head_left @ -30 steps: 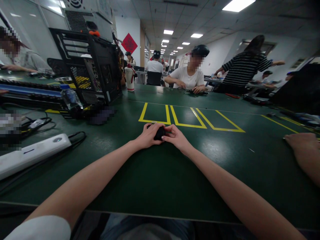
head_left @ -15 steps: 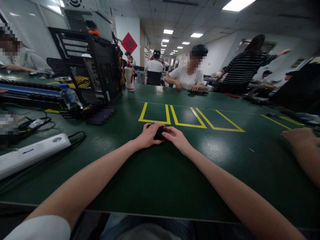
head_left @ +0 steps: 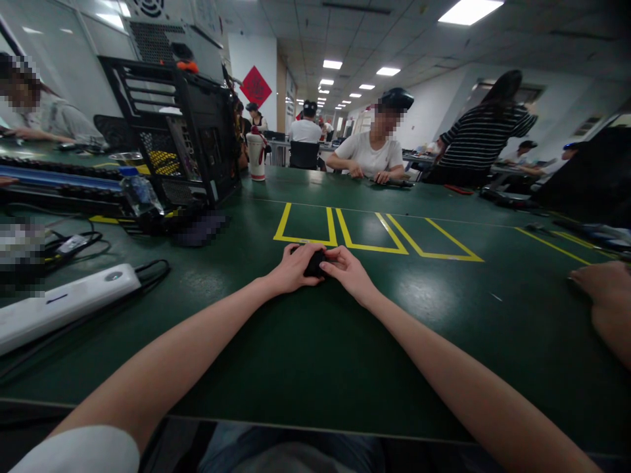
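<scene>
A small dark rounded object, which looks like a black computer mouse (head_left: 314, 264), is on the green table in front of me, partly covered by fingers. My left hand (head_left: 294, 268) curls over it from the left, with the thumb along its near side. From the right, my right hand (head_left: 348, 269) grips its edge, thumb and fingertips closed against it. Fine details on the object are too dark to make out. Just beyond both hands lie three yellow tape outlines (head_left: 372, 248) on the tabletop.
A white power strip (head_left: 69, 305) with cables lies at left. Behind it stand a water bottle (head_left: 140, 190), a black computer case (head_left: 197, 131) and a paper cup (head_left: 256, 156). Another person's hand (head_left: 604, 292) rests at the right edge. A person in white (head_left: 377, 154) works across the table.
My hands keep their hold on the black mouse with barely any shift. The other person's hand at the right moves slightly. The person in stripes has drawn an arm in.
</scene>
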`<state>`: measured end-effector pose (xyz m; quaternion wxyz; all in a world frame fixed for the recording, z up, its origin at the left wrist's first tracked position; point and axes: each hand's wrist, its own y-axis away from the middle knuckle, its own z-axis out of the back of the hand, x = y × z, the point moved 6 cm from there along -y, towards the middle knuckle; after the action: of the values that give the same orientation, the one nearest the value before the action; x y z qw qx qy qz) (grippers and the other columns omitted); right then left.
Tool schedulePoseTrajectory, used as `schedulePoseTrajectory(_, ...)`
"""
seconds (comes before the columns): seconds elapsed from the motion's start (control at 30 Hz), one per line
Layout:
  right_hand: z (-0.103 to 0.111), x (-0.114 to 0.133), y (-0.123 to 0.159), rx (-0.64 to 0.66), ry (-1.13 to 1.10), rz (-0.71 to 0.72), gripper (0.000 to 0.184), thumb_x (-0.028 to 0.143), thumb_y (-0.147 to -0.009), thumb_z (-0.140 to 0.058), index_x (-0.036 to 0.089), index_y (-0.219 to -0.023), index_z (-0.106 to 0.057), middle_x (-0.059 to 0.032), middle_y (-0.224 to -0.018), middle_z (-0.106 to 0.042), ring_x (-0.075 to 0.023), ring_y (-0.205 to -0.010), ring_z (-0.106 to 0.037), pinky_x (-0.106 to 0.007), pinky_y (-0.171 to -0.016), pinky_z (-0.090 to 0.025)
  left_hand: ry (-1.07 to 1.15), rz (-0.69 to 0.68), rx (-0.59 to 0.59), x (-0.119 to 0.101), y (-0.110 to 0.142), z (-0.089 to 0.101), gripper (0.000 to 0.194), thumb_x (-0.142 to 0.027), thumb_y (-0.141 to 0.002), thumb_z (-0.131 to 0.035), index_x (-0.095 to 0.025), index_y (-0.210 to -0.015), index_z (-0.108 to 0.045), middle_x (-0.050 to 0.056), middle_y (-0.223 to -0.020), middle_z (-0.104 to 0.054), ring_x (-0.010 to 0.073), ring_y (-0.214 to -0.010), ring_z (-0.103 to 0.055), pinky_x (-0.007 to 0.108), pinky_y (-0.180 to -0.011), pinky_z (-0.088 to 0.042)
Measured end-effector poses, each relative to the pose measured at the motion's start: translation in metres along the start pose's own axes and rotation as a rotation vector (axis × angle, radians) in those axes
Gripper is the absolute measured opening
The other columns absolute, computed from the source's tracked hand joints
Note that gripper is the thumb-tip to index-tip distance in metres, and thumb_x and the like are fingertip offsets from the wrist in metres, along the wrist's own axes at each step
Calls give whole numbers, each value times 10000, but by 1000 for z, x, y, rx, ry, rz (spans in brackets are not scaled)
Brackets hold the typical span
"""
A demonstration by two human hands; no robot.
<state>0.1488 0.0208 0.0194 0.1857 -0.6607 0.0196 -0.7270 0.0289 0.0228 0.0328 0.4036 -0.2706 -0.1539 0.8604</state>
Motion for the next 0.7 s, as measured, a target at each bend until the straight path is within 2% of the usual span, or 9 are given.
schedulePoseTrajectory(0.17,0,-5,-2,21,57,-57,324,315,-701,-609,195,-988,-524,-50,-1006,-570,-169,-946,-554,-387,-885,-423,5,-1,4,0,0,0,579,-332,-696,-605,-241,-1183,-306,63,-1178,-478,231,-1119,-425,421,-976,-200)
schedulePoseTrajectory(0.37,-3,-2,2,97,-18,-15,322,239,-658,-654,225,-933,-487,-11,-1013,-537,-154,-941,-562,-360,-860,-454,2,-4,4,-1,1,0,560,-320,-699,-598,-244,-1172,-306,60,-1170,-477,227,-1102,-430,423,-971,-199)
schedulePoseTrajectory(0.57,-2,-1,2,30,-31,-1,232,300,-695,-616,216,-878,-502,-5,-974,-541,-137,-866,-577,-340,-815,-476,13,-4,1,-2,1,2,570,-338,-697,-598,-243,-1173,-299,60,-1172,-477,228,-1112,-424,418,-976,-197)
schedulePoseTrajectory(0.7,-3,1,2,25,-17,5,250,306,-687,-624,213,-889,-508,-13,-964,-556,-145,-916,-560,-352,-860,-449,13,-5,-1,-1,0,1,573,-339,-694,-600,-239,-1173,-303,63,-1173,-478,231,-1112,-426,419,-977,-200)
